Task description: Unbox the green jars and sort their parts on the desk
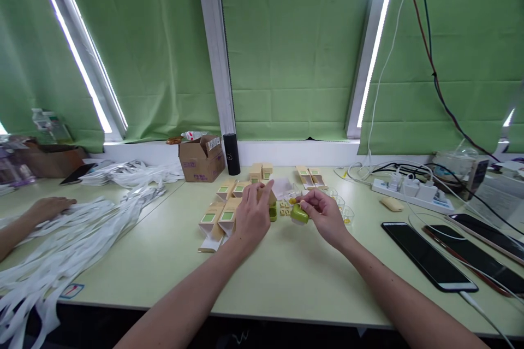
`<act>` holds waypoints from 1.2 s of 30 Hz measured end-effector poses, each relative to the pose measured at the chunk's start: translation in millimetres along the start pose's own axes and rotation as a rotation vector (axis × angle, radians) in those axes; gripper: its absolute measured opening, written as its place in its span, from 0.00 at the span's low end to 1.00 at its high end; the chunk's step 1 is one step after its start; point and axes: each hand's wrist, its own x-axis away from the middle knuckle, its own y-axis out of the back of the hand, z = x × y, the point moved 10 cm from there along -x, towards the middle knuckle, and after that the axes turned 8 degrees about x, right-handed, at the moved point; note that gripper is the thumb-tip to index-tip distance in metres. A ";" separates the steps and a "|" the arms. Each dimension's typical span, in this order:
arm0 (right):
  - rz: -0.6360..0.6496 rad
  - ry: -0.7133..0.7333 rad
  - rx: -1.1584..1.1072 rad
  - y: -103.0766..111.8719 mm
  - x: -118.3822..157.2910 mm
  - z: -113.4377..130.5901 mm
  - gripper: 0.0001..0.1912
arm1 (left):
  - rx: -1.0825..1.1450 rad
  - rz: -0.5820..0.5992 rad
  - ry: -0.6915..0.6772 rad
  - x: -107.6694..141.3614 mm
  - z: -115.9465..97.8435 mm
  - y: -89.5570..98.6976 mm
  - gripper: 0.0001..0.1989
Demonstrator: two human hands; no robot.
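Observation:
My right hand is closed, thumb and fingers pinching a small green plastic case with a rounded body and a paler underside. The case is held just above the table. My left hand is further left, fingers stretched and apart over a small kraft box and green pieces; its thumb is mostly hidden. Beside it stand several kraft boxes with green labels, some with flaps open. Between my hands lie small yellow pieces. Clear round containers sit behind my right hand.
White strips spread over the left side, where another person's hand rests. A cardboard carton and black cylinder stand at the back. At right are a power strip, cables and several phones.

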 end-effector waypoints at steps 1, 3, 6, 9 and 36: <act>0.044 0.007 0.086 -1.6 0.2 2.1 0.12 | 0.004 -0.016 0.044 -1.1 6.8 2.1 0.37; 0.165 0.016 0.287 -10.1 2.7 4.8 0.07 | 0.025 -0.044 0.115 -2.1 17.7 5.2 0.37; 0.303 0.031 0.559 -24.5 9.7 6.2 0.07 | 0.081 -0.062 0.151 -1.7 23.1 5.9 0.37; 0.359 0.051 0.688 -33.2 15.3 7.5 0.09 | 0.127 -0.066 0.138 -0.3 20.4 4.6 0.37; 0.173 0.133 0.385 -29.5 1.7 -7.6 0.07 | 1.475 -0.069 0.742 14.8 47.4 -47.3 0.34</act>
